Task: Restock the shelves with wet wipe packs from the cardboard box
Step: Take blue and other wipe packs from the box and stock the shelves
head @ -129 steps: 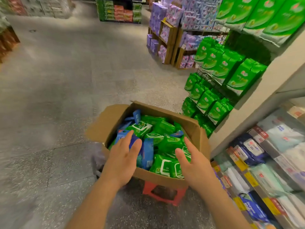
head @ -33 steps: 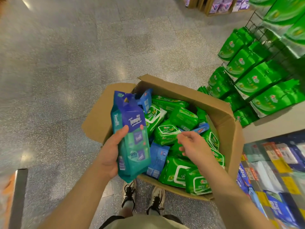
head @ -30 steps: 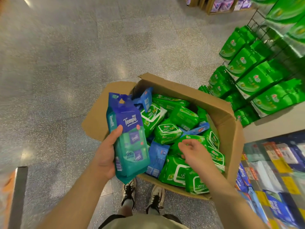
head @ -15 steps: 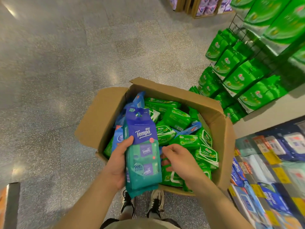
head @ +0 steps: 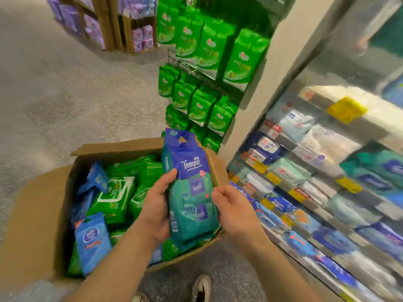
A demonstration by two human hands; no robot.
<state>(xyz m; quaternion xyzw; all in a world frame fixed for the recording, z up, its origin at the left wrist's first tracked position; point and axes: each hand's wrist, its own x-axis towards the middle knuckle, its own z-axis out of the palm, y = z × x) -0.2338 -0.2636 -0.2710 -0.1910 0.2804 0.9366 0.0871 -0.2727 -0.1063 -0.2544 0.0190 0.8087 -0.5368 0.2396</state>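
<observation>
Tempo pack held upright above open box

Item: blue and teal Tempo wipe pack (head: 189, 192), upright, hang-tab end uppermost, printed face to the camera. Position: above the near right corner of the cardboard box (head: 39, 214), between both hands.

Left hand (head: 157, 205): grips the pack's left edge, thumb across the front just below the blue band, fingers curled behind it.

Right hand (head: 233, 208): at the pack's right edge, fingers bent inward with the tips at the wrapper; whether they pinch it or only touch it cannot be told.

Box contents: green wipe packs (head: 113, 201) lying flat and overlapping, blue packs (head: 92, 240) standing along the left side. Flaps open; left flap spread outward.

Shelves (head: 316, 182): to the right, tiered rows of blue, white and teal packs behind yellow and red price tags, blurred.

Hanging rack (head: 202, 88): beyond the box, green pouches in rows.

Floor (head: 65, 83): speckled grey. One shoe (head: 201, 287) shows below the box.
</observation>
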